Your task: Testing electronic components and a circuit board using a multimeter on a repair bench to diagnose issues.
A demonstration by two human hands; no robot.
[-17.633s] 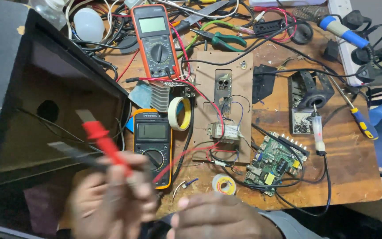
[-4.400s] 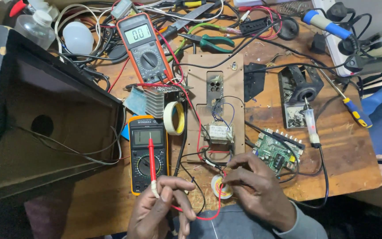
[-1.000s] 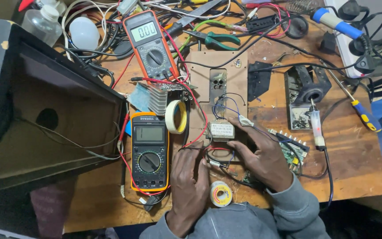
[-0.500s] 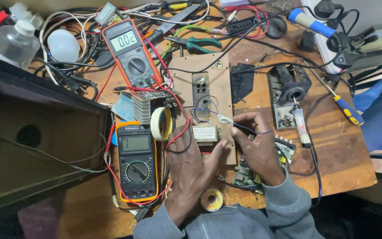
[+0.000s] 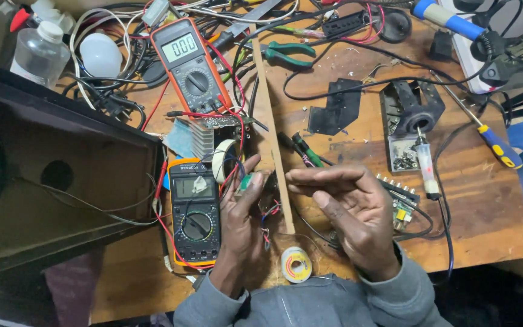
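Left hand (image 5: 241, 221): fingers clamped on the small transformer side of a wooden board (image 5: 272, 130), tipped up on edge so only its thin pale rim shows, red and blue wires dangling below. Right hand (image 5: 349, 215): fingers loosely curled, nothing gripped, just right of the board. Orange multimeter (image 5: 194, 212) to the left; solder spool (image 5: 296, 264) near the wrists; green circuit board (image 5: 401, 203) beside the right hand.

Two multimeters (image 5: 192, 63) (image 5: 195, 212); two hands (image 5: 243, 224) (image 5: 352, 212); one solder spool (image 5: 296, 264); one plastic bottle (image 5: 39, 53); one pair of green-handled pliers (image 5: 286, 53).
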